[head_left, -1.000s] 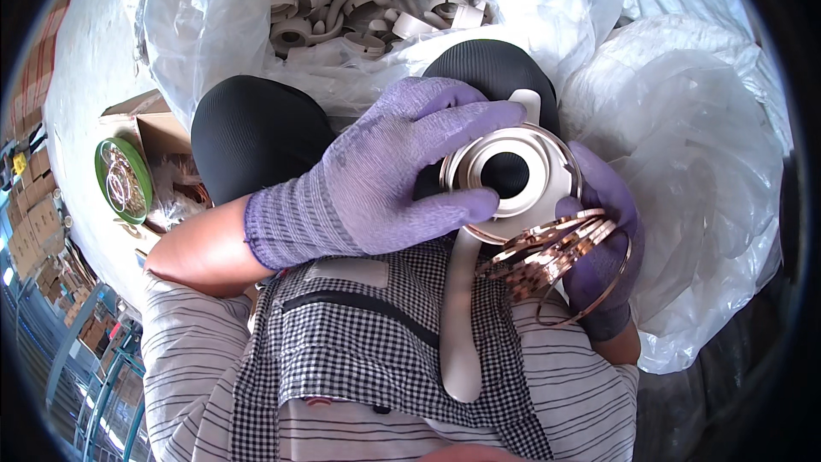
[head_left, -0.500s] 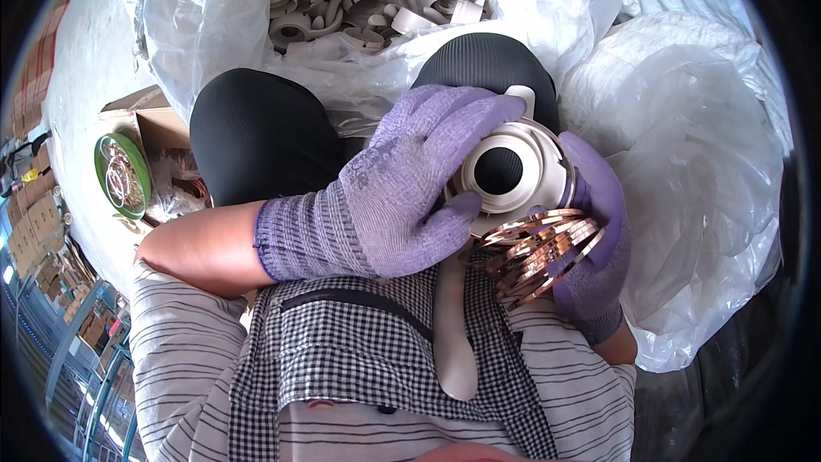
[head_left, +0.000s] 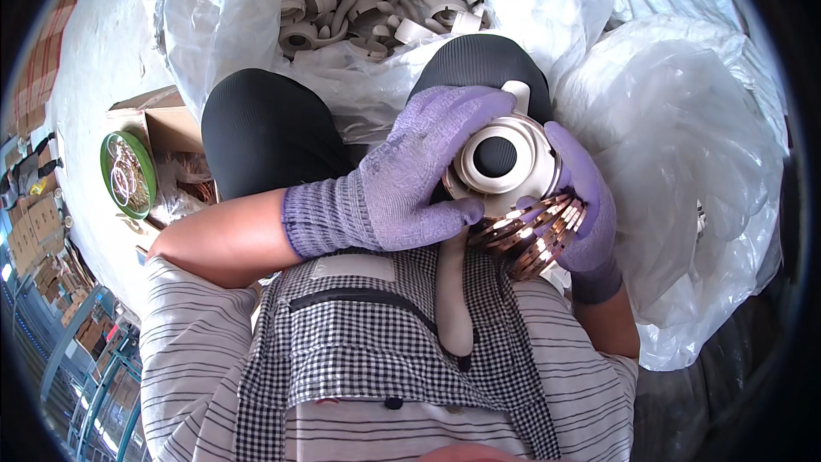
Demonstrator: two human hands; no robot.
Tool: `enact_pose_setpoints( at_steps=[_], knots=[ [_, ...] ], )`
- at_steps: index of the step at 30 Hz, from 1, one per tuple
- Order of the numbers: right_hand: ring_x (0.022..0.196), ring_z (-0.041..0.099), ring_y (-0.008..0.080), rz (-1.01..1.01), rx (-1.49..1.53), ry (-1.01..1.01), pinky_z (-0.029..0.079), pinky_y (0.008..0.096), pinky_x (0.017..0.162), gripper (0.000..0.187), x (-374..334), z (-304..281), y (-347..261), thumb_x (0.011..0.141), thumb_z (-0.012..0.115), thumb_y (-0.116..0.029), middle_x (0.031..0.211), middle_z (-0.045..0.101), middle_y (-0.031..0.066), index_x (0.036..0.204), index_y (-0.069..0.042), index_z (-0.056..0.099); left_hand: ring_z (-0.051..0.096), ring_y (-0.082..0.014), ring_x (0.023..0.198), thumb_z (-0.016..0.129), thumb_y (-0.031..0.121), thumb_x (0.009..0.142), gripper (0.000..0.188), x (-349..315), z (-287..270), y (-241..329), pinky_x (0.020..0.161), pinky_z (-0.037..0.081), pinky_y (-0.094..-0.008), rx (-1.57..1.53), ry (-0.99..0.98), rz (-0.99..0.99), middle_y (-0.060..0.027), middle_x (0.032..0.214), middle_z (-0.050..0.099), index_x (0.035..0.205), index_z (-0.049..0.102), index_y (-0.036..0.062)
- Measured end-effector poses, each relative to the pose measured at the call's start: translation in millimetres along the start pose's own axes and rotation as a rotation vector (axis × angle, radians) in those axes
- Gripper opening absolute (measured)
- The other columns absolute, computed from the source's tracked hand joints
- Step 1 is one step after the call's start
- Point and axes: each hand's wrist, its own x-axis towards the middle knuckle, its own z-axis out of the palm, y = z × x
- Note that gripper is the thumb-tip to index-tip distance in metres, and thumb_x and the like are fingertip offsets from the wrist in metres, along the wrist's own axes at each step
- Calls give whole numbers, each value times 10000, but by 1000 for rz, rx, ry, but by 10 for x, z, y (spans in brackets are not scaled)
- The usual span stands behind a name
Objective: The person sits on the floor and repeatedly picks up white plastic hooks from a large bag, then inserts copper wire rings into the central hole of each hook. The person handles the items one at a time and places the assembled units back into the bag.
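A cream plastic collar [head_left: 532, 147] with a round central hole is held between my hands, above my lap. A long cream handle [head_left: 454, 299] runs down from it over my checked apron. My left hand [head_left: 409, 175], in a purple knit glove, curls around the collar's left side, fingers over the far edge and thumb at the near edge. My right hand [head_left: 590, 205], gloved alike, grips the right side. A bunch of copper-coloured metal rings [head_left: 534, 238] hangs at its fingers, just below the collar. Part of the right fingers is hidden behind the collar and rings.
Beyond my knees, a clear plastic liner [head_left: 218, 26] surrounds a heap of similar cream parts [head_left: 368, 0]. At left, a green round tray [head_left: 147, 173] of metal rings sits by a cardboard box [head_left: 175, 124]. A large translucent bag [head_left: 693, 197] stands at right.
Both hands and the collar have shifted slightly relative to my lap. The bunch of rings has swung in closer under the collar, and my right fingers have moved against it.
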Motion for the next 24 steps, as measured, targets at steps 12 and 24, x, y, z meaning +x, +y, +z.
enact_pose_setpoints(
  at_steps=[12,24],
  knots=[
    [1392,505,276,-228,-137,45,392,384,1159,763,-22,148,-132,854,643,6,1534,476,226,1549,79,336,385,-390,1428,738,277,849,940,-116,259,25,1214,262,-473,11,157,-3,-245,1541,371,1575,235,-46],
    [1162,632,180,-221,-273,-80,478,308,1018,736,202,-193,-154,820,690,-27,1477,559,187,1504,65,434,493,-415,1322,838,433,764,954,52,52,85,1129,357,-493,52,193,-96,-239,1426,506,1479,404,-27]
  ],
)
